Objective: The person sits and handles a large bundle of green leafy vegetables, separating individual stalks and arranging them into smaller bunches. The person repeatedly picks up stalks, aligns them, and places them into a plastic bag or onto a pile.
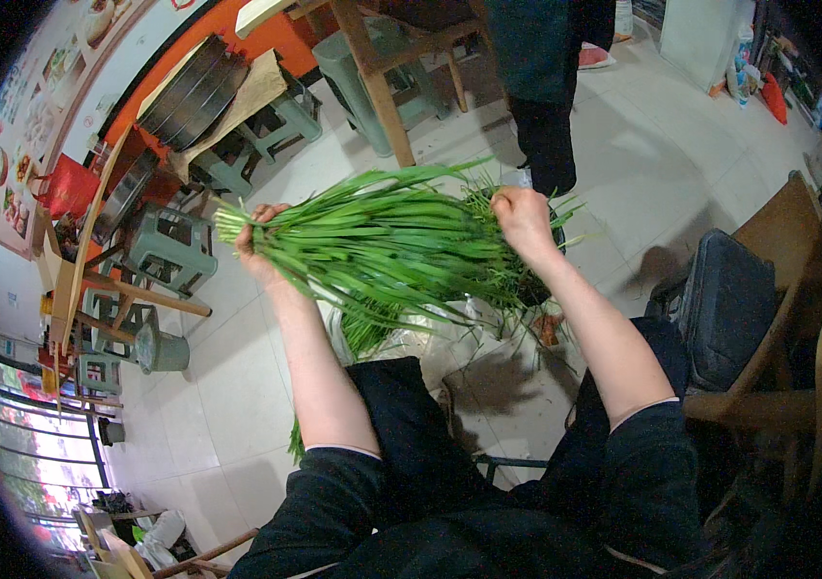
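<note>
A large bunch of garlic chives (389, 231) stretches across in front of me, leaves pointing right. My left hand (260, 242) grips it around the pale stem ends. At the leaf-tip end, my right hand (526, 221) is closed on some of the thin leaves; its fingers hide exactly what they pinch. Below that hand is a dark container (532, 286), mostly covered by loose leaf scraps. More chives (367, 326) lie on a white plastic bag (418, 344) on the floor, beneath the held bunch and just beyond my knees.
A person (545, 94) in dark clothes stands ahead, close behind the container. Green plastic stools (172, 246) and wooden tables are at the left, with a grey bucket (162, 347). To my right is a wooden chair holding a dark bag (729, 311).
</note>
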### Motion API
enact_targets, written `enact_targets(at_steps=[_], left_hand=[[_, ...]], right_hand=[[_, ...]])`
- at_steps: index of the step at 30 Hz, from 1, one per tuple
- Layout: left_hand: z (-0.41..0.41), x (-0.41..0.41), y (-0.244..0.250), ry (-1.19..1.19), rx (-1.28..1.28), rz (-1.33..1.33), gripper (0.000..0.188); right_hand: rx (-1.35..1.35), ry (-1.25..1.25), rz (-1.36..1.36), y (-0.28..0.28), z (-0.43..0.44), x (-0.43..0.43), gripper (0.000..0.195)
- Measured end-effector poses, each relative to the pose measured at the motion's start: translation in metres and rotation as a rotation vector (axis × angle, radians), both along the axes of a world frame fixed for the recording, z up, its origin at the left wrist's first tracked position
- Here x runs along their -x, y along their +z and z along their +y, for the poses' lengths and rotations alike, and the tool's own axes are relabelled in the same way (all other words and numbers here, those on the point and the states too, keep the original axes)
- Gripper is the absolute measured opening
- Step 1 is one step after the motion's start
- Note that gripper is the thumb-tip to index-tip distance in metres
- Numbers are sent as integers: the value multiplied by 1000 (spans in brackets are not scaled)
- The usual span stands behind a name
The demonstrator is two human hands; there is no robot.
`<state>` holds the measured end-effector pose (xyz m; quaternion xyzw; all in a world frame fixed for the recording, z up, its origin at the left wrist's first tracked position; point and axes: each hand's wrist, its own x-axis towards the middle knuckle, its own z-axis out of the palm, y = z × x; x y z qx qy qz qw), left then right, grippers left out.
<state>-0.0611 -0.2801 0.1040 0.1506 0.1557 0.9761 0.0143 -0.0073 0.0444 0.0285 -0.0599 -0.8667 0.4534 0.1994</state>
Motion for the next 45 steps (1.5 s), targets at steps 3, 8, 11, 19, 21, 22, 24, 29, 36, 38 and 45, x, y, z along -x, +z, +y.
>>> enact_targets(at_steps=[3,8,11,19,21,22,24,29,36,38,45], left_hand=[[-19,5,-6,17,53,68,24],[-25,4,-8,18,-28,114,28],[-33,4,-10,48,32,94,28],[-19,-6,1,1,-30,25,28],[-18,-2,3,-43,-74,17,26],[-17,0,2,-61,-76,14,25],[-13,1,2,-20,-38,0,24],[0,-5,7,11,-50,-57,22],[8,-4,7,-35,-100,-74,20],[10,-4,7,-56,-121,-77,20],[4,-1,1,-81,-21,-35,27]], right_hand=[[26,42,64,-19,24,7,16],[-164,162,-23,-41,42,14,42],[-233,-6,126,-16,49,15,42],[132,494,297,92,-3,-38,6],[71,660,356,104,-15,-48,8],[44,681,349,102,-21,-50,11],[-10,681,349,97,-31,-50,15],[-60,620,349,86,-44,-48,19],[-81,567,208,81,-53,-47,19],[-70,569,188,79,-53,-46,18],[104,640,104,80,-48,-37,16]])
